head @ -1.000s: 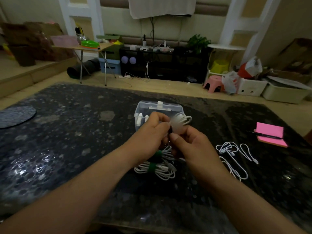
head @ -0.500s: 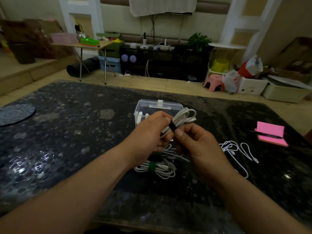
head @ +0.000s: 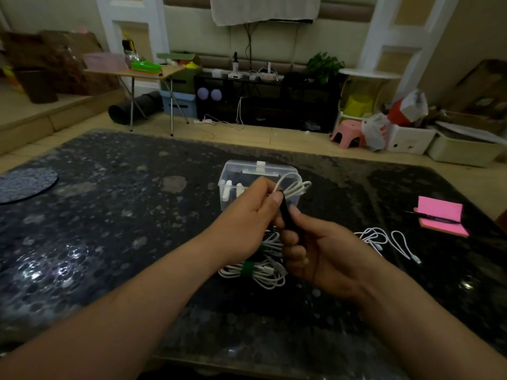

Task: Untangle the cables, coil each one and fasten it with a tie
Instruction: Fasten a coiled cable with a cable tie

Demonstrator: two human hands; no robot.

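Both hands hide much of the tied cables (head: 255, 272) beneath. The left hand (head: 247, 223) pinches a coiled white cable (head: 295, 187), loops jutting far-right past its fingertips (head: 277, 198); the right hand (head: 323, 253) pinches its black tie (head: 287, 216).

My cable (head: 295, 186): white w/ black tie (head: 286, 215). The bundle (head: 263, 278) on counter (head: 109, 229): white, green band (head: 248, 268). That counter's black w/ grey speckles; notepad (head: 439, 215) pink, box (head: 233, 174) clear.

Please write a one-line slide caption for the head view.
Left hand holds a coiled white cable; right hand pinches its black tie.
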